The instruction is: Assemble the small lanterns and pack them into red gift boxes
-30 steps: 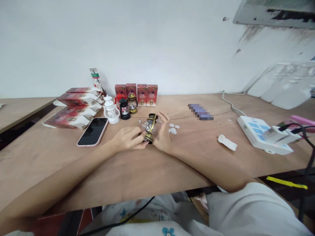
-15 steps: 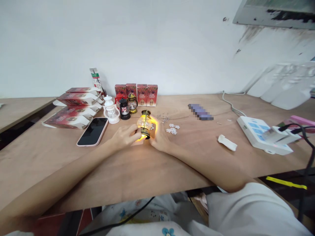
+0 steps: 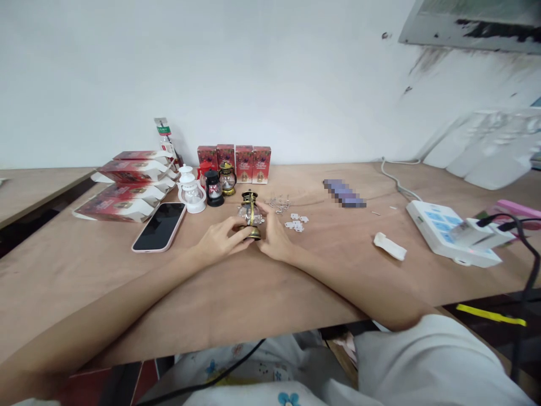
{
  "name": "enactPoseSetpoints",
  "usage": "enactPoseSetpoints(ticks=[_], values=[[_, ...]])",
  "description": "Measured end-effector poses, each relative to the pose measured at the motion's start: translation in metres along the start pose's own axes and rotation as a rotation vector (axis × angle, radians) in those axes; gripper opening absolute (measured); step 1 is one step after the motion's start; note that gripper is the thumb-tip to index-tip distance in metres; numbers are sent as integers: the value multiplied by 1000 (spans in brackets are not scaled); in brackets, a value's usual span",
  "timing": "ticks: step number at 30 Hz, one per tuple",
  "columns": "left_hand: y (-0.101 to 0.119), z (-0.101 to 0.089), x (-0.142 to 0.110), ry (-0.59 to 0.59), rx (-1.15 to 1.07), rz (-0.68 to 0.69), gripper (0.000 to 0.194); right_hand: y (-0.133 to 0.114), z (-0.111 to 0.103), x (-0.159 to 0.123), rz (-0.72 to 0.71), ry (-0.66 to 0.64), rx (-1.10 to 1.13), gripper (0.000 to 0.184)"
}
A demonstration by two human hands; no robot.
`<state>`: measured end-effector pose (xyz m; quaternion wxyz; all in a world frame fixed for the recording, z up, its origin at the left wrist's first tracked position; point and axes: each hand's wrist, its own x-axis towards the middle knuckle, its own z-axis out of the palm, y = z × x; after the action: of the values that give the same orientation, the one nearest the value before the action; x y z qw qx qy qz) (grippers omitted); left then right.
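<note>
A small bronze-coloured toy lantern point(image 3: 250, 213) with a clear globe is held between my two hands above the table; its light is off. My left hand point(image 3: 220, 239) grips the lantern's base from the left, thumb and fingers closed on it. From the other side, my right hand point(image 3: 274, 235) wraps around the lantern, its fingers partly hidden behind the globe. Close behind my right hand lie thin metal wire pieces point(image 3: 279, 204) and several small white tabs point(image 3: 296, 224).
Further left stand a white lantern point(image 3: 192, 193), a black lantern point(image 3: 214, 189), a red one and another bronze one. Red boxes point(image 3: 244, 164) line the wall. Flattened open cartons point(image 3: 120, 201) and a phone point(image 3: 159, 226) lie left. A power strip point(image 3: 450, 234) sits right.
The lantern's yellow glow has gone out. The lantern has been turned slightly more upright, and my left fingers have shifted around its base.
</note>
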<state>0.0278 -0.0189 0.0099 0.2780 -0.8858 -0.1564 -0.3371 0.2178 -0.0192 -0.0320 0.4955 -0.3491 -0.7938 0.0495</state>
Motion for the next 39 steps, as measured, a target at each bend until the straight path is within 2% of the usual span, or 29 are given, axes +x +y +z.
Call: enactPoseSetpoints(ticks=[5, 10, 14, 18, 22, 25, 28, 31, 36, 39], values=[[-1, 5, -4, 33, -101, -17, 30, 1, 0, 2, 0, 3, 58, 72], [-9, -1, -4, 96, -73, 134, 34, -1, -3, 4, -82, -14, 128, 66], [-17, -1, -14, 24, -37, 123, 31, -3, -5, 4, -98, -99, 111, 64], [-22, 6, -23, -16, 18, 8, 35, 3, -4, 6, -29, -132, -45, 53], [-25, 12, -23, 9, 41, -64, 31, 19, -11, 13, 176, -90, -318, 49], [-26, 14, -19, 4, -16, -78, 38, 28, -19, 17, 259, -172, -510, 45], [-26, 13, -15, -30, -76, -98, 49, 31, -25, 20, 262, -251, -631, 39], [-26, 12, -14, -61, -124, -111, 50, 29, -26, 20, 255, -289, -647, 36], [-25, 12, -13, -126, -152, -138, 48, 28, -25, 19, 224, -269, -653, 33], [-25, 12, -13, -121, -160, -128, 50, 30, -25, 19, 221, -234, -672, 30]])
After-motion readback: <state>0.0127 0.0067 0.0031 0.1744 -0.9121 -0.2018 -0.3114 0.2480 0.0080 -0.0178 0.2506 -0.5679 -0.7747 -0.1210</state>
